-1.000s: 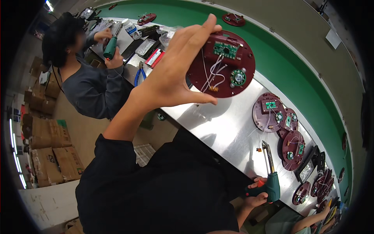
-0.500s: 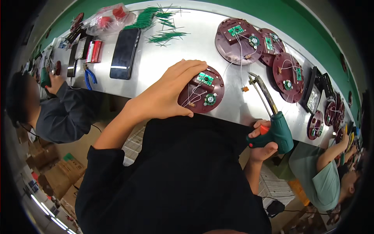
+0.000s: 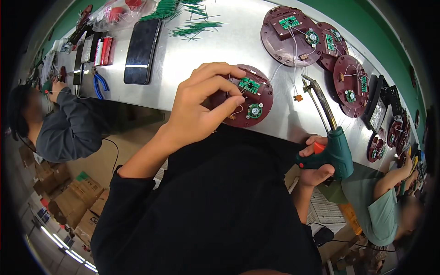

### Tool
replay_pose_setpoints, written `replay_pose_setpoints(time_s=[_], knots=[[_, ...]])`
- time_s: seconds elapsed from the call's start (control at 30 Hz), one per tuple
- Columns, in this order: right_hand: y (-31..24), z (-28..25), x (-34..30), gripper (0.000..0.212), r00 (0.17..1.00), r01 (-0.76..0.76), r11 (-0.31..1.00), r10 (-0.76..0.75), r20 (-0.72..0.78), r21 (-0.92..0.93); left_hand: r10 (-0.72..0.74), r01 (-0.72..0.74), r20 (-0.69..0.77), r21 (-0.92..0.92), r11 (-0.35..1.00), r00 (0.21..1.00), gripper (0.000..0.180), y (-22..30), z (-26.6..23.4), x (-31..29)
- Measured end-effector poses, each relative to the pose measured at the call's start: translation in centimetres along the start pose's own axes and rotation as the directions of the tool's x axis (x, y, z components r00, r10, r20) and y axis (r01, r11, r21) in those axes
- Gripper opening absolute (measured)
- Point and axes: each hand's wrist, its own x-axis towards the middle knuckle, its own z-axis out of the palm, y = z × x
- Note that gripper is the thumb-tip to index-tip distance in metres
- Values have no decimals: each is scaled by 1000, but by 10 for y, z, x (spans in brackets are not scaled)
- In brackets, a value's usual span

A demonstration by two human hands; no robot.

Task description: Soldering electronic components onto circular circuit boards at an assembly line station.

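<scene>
A round maroon plastic housing lies on the metal bench in front of me, carrying a green circuit board, a small round speaker and thin white wires. My left hand reaches over its left side, thumb and index finger pinched together on a thin white wire beside the board; the fingers partly hide that side. In my right hand, at the bench's front edge, is a dark green soldering gun with a red trigger. Its long metal tip points up, away from the housing.
More wired maroon housings lie overlapping at the back right. Loose green wires, a black phone, blue-handled pliers and a clear bag are at the left. People work on both sides; cardboard boxes stand on the floor at left.
My left hand has gone from gripping the housing's rim to pinching a wire beside the board. My right hand still holds the soldering gun. The whole view has shifted slightly.
</scene>
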Motion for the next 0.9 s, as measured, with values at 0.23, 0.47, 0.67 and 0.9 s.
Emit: replay_pose_setpoints(time_s=[0.23,0.47,0.67,0.9], knots=[[-1,1,-1,108,1000,3,1000,-3,3,-1,58,-60,16,182,981,998,13,7,7,-1],[-3,0,-3,106,999,29,999,-28,25,-18,-20,20,-219,-4,1000,976,20,0,6,-12],[-8,2,-6,108,999,47,997,-45,28,-64,-313,233,-274,-287,929,909,20,-4,4,-19],[-18,10,-12,111,988,56,994,-42,149,-93,-278,207,-230,-291,934,933,11,-16,14,-15]])
